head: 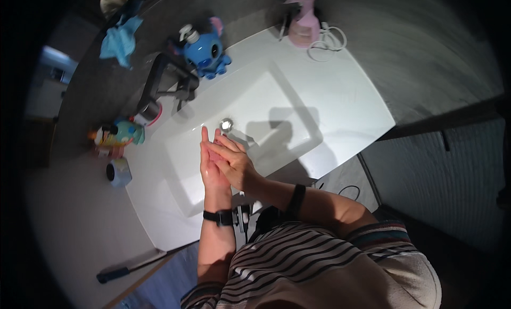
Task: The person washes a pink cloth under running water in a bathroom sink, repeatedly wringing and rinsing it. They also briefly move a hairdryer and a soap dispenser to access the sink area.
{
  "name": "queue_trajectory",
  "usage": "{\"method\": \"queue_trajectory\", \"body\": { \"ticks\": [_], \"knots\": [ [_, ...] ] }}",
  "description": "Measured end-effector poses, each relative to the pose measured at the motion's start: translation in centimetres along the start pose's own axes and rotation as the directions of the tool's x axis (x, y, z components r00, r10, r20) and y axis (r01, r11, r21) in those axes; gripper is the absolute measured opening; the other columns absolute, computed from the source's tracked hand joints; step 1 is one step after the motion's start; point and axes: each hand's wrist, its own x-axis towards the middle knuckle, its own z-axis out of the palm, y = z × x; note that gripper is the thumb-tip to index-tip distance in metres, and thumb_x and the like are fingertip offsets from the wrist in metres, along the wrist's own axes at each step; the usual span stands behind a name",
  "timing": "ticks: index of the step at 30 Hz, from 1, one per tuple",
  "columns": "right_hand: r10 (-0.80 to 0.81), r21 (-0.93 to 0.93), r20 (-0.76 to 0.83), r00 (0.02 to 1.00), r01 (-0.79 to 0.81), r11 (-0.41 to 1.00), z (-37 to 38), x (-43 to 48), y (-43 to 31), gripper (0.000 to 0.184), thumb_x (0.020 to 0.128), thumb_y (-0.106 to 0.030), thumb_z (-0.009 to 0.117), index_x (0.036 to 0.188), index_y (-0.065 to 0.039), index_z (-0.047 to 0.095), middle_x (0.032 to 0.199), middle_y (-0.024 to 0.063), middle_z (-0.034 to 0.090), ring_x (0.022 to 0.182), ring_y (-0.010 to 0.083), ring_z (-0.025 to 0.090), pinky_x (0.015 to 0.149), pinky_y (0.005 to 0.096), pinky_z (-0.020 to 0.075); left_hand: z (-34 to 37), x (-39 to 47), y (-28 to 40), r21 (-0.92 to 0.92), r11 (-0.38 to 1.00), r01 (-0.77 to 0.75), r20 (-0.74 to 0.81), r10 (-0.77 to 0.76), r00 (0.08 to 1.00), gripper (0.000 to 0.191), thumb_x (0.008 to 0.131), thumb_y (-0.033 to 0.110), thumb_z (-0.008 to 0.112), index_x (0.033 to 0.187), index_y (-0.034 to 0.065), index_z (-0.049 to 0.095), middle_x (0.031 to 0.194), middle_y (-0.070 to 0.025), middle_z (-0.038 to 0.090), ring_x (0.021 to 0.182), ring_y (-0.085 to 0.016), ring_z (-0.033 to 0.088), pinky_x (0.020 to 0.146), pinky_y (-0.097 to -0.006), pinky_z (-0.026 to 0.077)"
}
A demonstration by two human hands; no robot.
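Note:
Over the near part of a white washbasin [275,83], my two hands are pressed together. My left hand [213,171] lies palm up, its fingers pointing toward the far side and looking wet. Across its palm and fingers rests my right hand [235,161], palm down, with its fingers spread a little. No object shows between them, though the contact area is partly hidden. Just beyond the fingertips is the metal drain [226,124]. A dark faucet [169,79] stands at the basin's far left edge. Each wrist wears a black strap.
Behind the basin sits a blue character-shaped pump dispenser [205,53]. A pink handheld steamer [305,25] with a white cord stands far right. Small bottles [107,137], a light blue container [119,172] and a blue cloth [119,41] are on the left.

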Motion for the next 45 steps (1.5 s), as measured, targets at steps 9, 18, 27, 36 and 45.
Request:
{"method": "queue_trajectory", "body": {
  "ticks": [9,18,27,36,45],
  "knots": [
    [-0.027,0.113,-0.098,0.995,0.038,0.993,-2.6,1.8,-5.1,0.039,0.093,-0.034,0.054,0.130,-0.027,0.058,0.146,0.0086,0.044,0.138,0.0356,0.033,0.113,0.0485,0.0278,-0.3,0.0,-1.0,0.002,0.999,0.044,0.012,-0.044,0.999,0.049,0.104,0.042,0.031,0.148,0.0190,0.033,0.145,-0.0040,0.042,0.131,-0.025,0.042,0.108,-0.0437,0.038],
    [0.042,0.075,-0.098,0.994,-0.035,0.997,0.6,3.4,1.1,0.036,0.094,-0.039,0.049,0.119,-0.019,0.066,0.136,0.0142,0.050,0.125,0.0317,0.046,0.105,0.0484,0.0333,-0.7,-1.1,-0.7,0.023,0.988,0.154,0.025,-0.154,0.988,0.059,0.101,0.042,0.044,0.147,0.0062,0.033,0.144,-0.0071,0.045,0.130,-0.023,0.044,0.106,-0.0388,0.041],
    [0.203,0.415,-0.041,0.978,-0.168,0.894,-6.8,4.4,3.3,0.031,0.096,-0.028,0.055,0.085,0.000,0.062,0.070,0.0036,0.057,0.063,0.0095,0.049,0.060,0.0285,0.0437,-3.9,-0.7,5.5,0.830,0.556,-0.051,-0.081,0.210,0.974,0.036,0.102,0.027,0.047,0.124,0.0019,0.060,0.100,-0.0052,0.066,0.095,-0.013,0.058,0.097,-0.0293,0.044],
    [0.111,0.840,0.215,0.970,-0.242,0.486,-3.7,4.5,-9.4,0.019,0.098,-0.021,0.054,0.095,-0.002,0.053,0.077,0.0065,0.062,0.059,0.0148,0.060,0.048,0.0303,0.0502,-5.4,-0.3,3.5,0.682,0.702,-0.207,0.118,0.173,0.978,0.045,0.091,0.017,0.066,0.130,0.0016,0.050,0.126,-0.0054,0.056,0.118,-0.017,0.051,0.104,-0.0321,0.038],
    [-0.072,0.488,0.189,0.979,-0.030,0.872,-7.2,2.3,-3.5,0.024,0.085,-0.005,0.066,0.106,0.003,0.057,0.093,0.0080,0.064,0.078,0.0138,0.061,0.071,0.0268,0.0518,-3.7,2.1,2.6,-0.125,0.989,0.085,-0.110,-0.099,0.989,0.045,0.099,0.028,0.043,0.139,0.0067,0.042,0.140,-0.0109,0.049,0.128,-0.030,0.048,0.103,-0.0490,0.043]
  ]
}}
